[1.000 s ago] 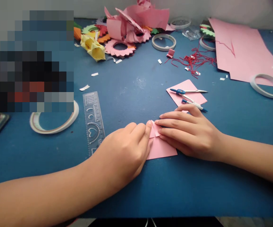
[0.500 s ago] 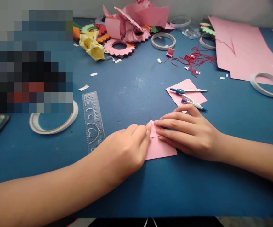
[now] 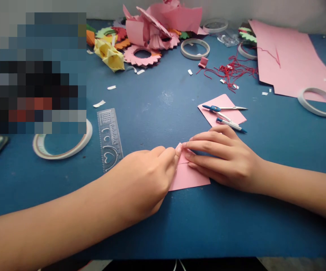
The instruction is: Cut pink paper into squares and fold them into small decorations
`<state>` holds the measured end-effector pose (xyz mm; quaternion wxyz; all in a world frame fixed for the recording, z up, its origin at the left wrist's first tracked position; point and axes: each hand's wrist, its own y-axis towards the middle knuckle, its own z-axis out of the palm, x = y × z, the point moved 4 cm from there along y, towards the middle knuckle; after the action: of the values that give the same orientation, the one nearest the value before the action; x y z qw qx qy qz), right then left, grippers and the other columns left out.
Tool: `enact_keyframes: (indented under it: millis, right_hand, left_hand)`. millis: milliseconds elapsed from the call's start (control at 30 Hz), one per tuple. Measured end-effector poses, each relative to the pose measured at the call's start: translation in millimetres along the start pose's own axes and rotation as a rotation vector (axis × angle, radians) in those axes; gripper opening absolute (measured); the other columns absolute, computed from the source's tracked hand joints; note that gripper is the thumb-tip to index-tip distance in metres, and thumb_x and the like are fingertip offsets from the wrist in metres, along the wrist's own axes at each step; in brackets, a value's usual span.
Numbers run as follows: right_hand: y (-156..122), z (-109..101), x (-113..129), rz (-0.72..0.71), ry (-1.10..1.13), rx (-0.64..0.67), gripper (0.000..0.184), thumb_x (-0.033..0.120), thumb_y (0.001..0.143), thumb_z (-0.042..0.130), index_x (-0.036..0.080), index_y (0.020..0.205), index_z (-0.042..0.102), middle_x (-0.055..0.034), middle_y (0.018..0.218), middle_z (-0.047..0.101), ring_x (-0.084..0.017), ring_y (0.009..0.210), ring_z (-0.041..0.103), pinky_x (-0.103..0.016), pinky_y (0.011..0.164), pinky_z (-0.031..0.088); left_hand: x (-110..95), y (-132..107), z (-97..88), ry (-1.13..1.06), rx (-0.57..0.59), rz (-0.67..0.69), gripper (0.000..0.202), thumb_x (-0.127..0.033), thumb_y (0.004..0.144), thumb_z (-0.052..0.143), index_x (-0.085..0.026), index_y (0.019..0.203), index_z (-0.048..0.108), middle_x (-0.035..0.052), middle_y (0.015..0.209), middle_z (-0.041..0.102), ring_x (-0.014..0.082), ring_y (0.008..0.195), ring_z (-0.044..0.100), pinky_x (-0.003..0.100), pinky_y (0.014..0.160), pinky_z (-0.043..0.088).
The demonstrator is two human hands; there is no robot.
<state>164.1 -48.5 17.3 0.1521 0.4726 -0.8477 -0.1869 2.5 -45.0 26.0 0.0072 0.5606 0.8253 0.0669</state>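
Observation:
A small pink paper piece [image 3: 189, 175] lies on the blue table [image 3: 163, 226] between my hands. My left hand [image 3: 143, 180] is curled, its fingertips pinching the folded top corner of the paper. My right hand [image 3: 222, 156] lies flat over the paper's right side, fingers stretched out and pressing it down. The fingertips of both hands meet at the paper's top fold. Part of the paper is hidden under both hands.
Behind my right hand a blue compass [image 3: 225, 114] rests on a pink square [image 3: 222, 105]. A clear ruler [image 3: 109, 137] and a tape ring [image 3: 62, 145] lie to the left. Paper flowers [image 3: 151, 34], red thread [image 3: 233, 71], more tape rings and a large pink sheet [image 3: 289, 60] fill the back.
My left hand's fingers have slid slightly down and left along the fold, flattening the small corner flaps. My right hand stays pressed on the paper.

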Motion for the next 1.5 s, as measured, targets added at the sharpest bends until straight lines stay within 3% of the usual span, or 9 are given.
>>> enact_keyframes:
  millis: [267, 500, 733, 933, 1133, 1267, 1500]
  right_hand:
    - [0.9, 1.0, -0.8, 0.003, 0.022, 0.000, 0.007, 0.017, 0.092, 0.057, 0.016, 0.091, 0.064, -0.0051, 0.104, 0.072, -0.017, 0.099, 0.064, -0.036, 0.085, 0.044]
    - [1.5, 0.4, -2.1, 0.004, 0.067, 0.011, 0.004, 0.016, 0.090, 0.059, 0.016, 0.089, 0.063, -0.0052, 0.101, 0.072, -0.017, 0.097, 0.064, -0.036, 0.084, 0.044]
    - [1.5, -0.6, -1.8, -0.004, 0.027, 0.024, 0.007, 0.019, 0.092, 0.056, 0.018, 0.090, 0.063, -0.0043, 0.101, 0.071, -0.016, 0.096, 0.063, -0.035, 0.083, 0.045]
    - [0.0, -2.1, 2.1, -0.064, -0.019, -0.005, 0.014, 0.019, 0.089, 0.060, 0.013, 0.101, 0.062, -0.0066, 0.100, 0.070, -0.018, 0.092, 0.062, -0.038, 0.082, 0.044]
    - [0.4, -0.4, 4.8, -0.114, -0.074, 0.021, 0.014, 0.018, 0.092, 0.054, 0.012, 0.101, 0.063, -0.0089, 0.102, 0.069, -0.019, 0.098, 0.062, -0.038, 0.080, 0.044]
    - [0.2, -0.3, 5.1, -0.110, -0.097, 0.002, 0.012, 0.020, 0.093, 0.053, 0.015, 0.097, 0.063, -0.0075, 0.104, 0.068, -0.018, 0.098, 0.061, -0.037, 0.080, 0.045]
    - [0.8, -0.5, 5.1, -0.088, -0.090, 0.025, 0.012, 0.020, 0.093, 0.053, 0.014, 0.099, 0.061, -0.0069, 0.102, 0.068, -0.017, 0.097, 0.060, -0.036, 0.079, 0.042]
  left_hand:
    - [1.8, 0.6, 0.4, 0.040, -0.019, 0.026, 0.034, -0.010, 0.088, 0.039, 0.002, 0.111, 0.060, 0.0061, 0.068, 0.058, 0.0182, 0.055, 0.053, 0.031, 0.050, 0.048]
    - [9.8, 0.2, 1.2, -0.033, 0.061, 0.017, 0.034, -0.013, 0.090, 0.037, -0.005, 0.113, 0.060, 0.0042, 0.071, 0.058, 0.0169, 0.057, 0.052, 0.030, 0.051, 0.044]
    - [20.4, -1.7, -2.0, -0.130, 0.160, 0.036, 0.042, -0.017, 0.090, 0.038, -0.010, 0.129, 0.053, 0.0056, 0.080, 0.060, 0.0178, 0.062, 0.054, 0.029, 0.052, 0.042]
    - [22.9, -1.0, -4.9, -0.182, 0.169, 0.001, 0.038, -0.022, 0.095, 0.035, -0.017, 0.124, 0.058, 0.0033, 0.074, 0.057, 0.0169, 0.058, 0.054, 0.028, 0.052, 0.040]
    - [30.7, 2.3, -3.5, -0.233, 0.222, -0.049, 0.046, -0.043, 0.101, 0.025, -0.023, 0.120, 0.062, 0.0022, 0.075, 0.058, 0.0138, 0.057, 0.053, 0.025, 0.053, 0.036]
    - [37.0, 5.6, 1.8, -0.195, 0.197, -0.074, 0.050, -0.043, 0.101, 0.020, -0.025, 0.125, 0.061, 0.0025, 0.073, 0.059, 0.0136, 0.057, 0.053, 0.025, 0.052, 0.033]
    - [35.5, 5.5, 4.9, -0.139, 0.196, -0.138, 0.045, -0.043, 0.101, 0.030, -0.025, 0.134, 0.053, 0.0029, 0.073, 0.064, 0.0160, 0.057, 0.058, 0.026, 0.049, 0.031]
